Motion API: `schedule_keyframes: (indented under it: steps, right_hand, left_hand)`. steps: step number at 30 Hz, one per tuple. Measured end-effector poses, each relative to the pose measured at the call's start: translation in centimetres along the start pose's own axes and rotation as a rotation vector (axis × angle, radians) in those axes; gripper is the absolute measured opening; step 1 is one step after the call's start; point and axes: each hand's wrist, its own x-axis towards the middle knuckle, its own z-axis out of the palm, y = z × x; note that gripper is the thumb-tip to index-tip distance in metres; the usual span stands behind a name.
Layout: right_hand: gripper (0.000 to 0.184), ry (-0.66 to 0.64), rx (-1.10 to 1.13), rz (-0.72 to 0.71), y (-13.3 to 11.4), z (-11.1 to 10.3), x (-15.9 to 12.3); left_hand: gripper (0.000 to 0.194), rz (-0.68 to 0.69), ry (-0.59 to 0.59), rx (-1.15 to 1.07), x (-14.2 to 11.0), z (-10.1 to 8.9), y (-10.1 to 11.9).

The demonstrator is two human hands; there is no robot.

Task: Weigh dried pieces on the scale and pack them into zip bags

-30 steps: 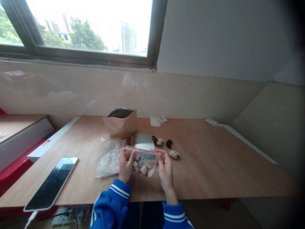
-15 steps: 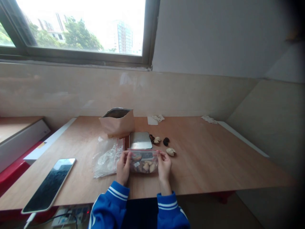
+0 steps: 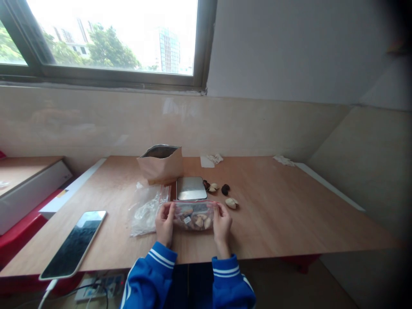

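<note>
A clear zip bag (image 3: 194, 215) with a red seal strip holds several pale and brown nuts. It stands on the wooden table (image 3: 283, 219) right in front of me. My left hand (image 3: 165, 224) pinches its left top corner and my right hand (image 3: 221, 223) pinches its right top corner. Both sleeves are blue with white stripes. Just behind the bag lies a small silver scale (image 3: 191, 188).
An open brown paper pouch (image 3: 161, 164) stands behind the scale. Empty clear bags (image 3: 146, 209) lie to the left. Loose nuts (image 3: 231, 202) lie to the right of the scale. A phone (image 3: 74, 243) lies at the table's left front. Crumpled paper (image 3: 210, 159) is at the back.
The bag has been lowered and pulled taut between both hands, nearer the table's front edge. The camera view shifted slightly.
</note>
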Motion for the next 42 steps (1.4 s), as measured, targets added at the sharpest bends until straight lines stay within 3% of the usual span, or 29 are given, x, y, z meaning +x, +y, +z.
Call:
schedule_keyframes:
  steps: [4, 7, 13, 25, 33, 42]
  right_hand:
    - [0.048, -0.068, -0.056, -0.039, 0.00, 0.06, 0.01]
    - [0.045, -0.087, -0.068, -0.063, -0.02, 0.07, 0.02]
    - [0.043, -0.022, -0.112, -0.117, -0.18, 0.01, 0.01]
    - [0.041, 0.032, -0.176, -0.194, -0.15, 0.21, -0.23]
    - [0.042, 0.020, -0.141, -0.159, -0.27, 0.15, -0.21]
    - [0.045, -0.036, -0.078, -0.095, -0.70, 0.13, -0.48]
  left_hand:
    - [0.032, 0.049, 0.069, 0.012, 0.17, 0.00, 0.02]
    - [0.030, 0.065, 0.050, 0.002, 0.18, -0.03, 0.03]
    - [0.036, 0.035, 0.033, 0.053, 0.22, -0.12, -0.38]
    - [0.034, 0.111, 0.092, 0.181, 0.19, -0.15, -0.23]
    - [0.034, 0.080, -0.001, 0.074, -0.05, -0.10, -0.01]
    - [0.031, 0.089, 0.072, 0.076, -0.01, -0.07, 0.14]
